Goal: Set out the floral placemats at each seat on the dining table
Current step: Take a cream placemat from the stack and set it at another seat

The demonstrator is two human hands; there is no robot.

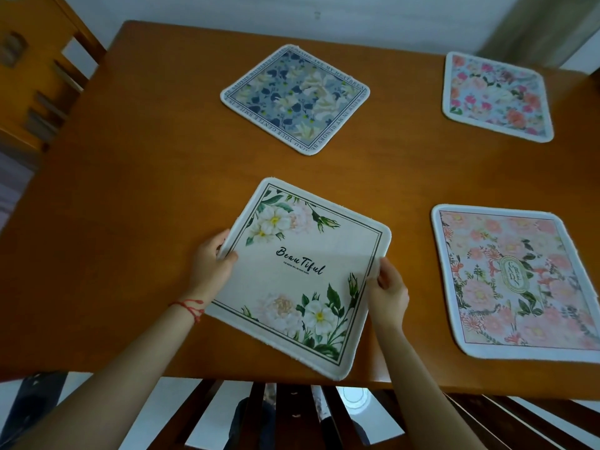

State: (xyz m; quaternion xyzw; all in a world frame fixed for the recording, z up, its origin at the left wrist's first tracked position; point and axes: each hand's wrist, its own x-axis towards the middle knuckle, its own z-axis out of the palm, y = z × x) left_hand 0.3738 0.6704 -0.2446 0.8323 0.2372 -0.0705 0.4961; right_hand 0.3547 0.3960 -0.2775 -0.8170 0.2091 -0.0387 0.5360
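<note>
Gleaming wooden table (130,177), four placemats (300,274); pale wall (357,14), perhaps.

I count four floral placemats on one wooden table (130,196): a cream one (302,277) with white flowers, a blue one (294,99), a pink rose one (496,95) and a peach one (516,280). Two hands of mine are in sight, my left hand (212,259) and my right hand (389,289), with one red string bracelet (190,306) at the left wrist. Two wooden chairs show, one slatted chair back (292,414) near me and one chair (35,76) at the far left
</note>
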